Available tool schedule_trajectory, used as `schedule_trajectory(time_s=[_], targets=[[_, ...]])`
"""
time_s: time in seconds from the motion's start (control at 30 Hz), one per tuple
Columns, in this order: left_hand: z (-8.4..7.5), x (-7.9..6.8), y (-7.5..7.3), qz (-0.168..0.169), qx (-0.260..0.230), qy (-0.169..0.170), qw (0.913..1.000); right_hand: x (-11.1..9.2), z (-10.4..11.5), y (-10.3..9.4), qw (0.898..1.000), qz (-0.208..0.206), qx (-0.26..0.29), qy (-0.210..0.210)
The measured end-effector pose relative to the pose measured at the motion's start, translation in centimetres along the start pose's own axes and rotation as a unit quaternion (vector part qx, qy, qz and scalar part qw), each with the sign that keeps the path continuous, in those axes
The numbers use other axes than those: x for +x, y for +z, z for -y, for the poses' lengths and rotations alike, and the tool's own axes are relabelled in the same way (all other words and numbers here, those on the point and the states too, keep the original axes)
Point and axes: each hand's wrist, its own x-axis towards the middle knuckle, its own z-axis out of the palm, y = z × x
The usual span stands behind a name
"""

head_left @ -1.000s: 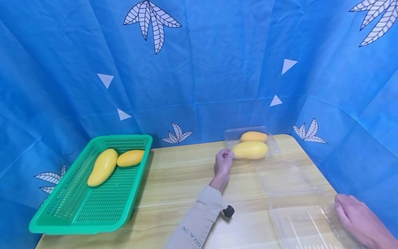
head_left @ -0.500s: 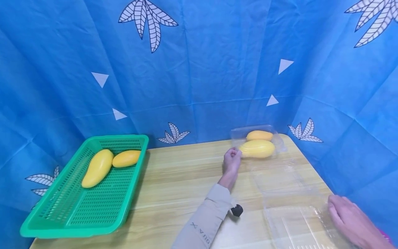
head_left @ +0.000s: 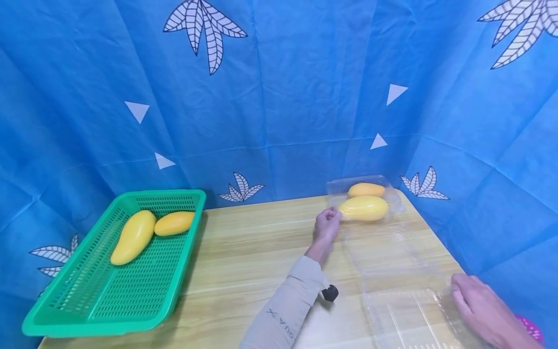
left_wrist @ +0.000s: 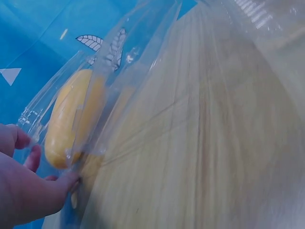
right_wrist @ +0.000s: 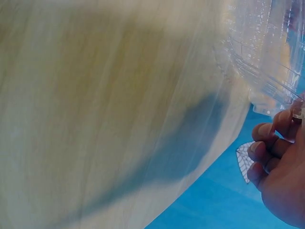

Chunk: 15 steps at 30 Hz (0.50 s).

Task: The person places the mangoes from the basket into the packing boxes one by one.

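Note:
At the table's back right, two yellow mangoes (head_left: 365, 208) lie in a clear plastic box (head_left: 337, 186). My left hand (head_left: 328, 225) pinches the box's left end; in the left wrist view the thumb and fingers come round that end beside a mango (left_wrist: 76, 119). Nearer the front right lies an opened clear clamshell box (head_left: 410, 315) with a ribbed panel. My right hand (head_left: 484, 305) grips its right edge with curled fingers, seen in the right wrist view beside the shiny plastic (right_wrist: 262, 52). The right thumb is mostly hidden there.
A green perforated basket (head_left: 174, 286) stands on the left of the wooden table (head_left: 244, 252), with two more mangoes (head_left: 132, 237) in it. Blue patterned cloth (head_left: 305, 97) hangs close behind the table and along its sides. A pink dotted object (head_left: 529, 329) shows beyond the right wrist.
My left hand has shifted to the right, and the box with its two mangoes has moved along with it. The right hand keeps its place at the clamshell's edge. The view has turned slightly.

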Motion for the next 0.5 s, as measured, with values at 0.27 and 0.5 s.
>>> schedule_trajectory(time_s=[0.27, 0.5], targets=[[0.3, 0.3, -2.7, 0.030, -0.008, 0.020, 0.9993, 0.0, 1.2, 0.4, 1.000, 0.004, 0.004, 0.018], [-0.6, 0.1, -5.6, 0.041, 0.038, 0.056, 0.9969, 0.2, 2.5, 0.8, 1.000, 0.005, -0.003, 0.020]])
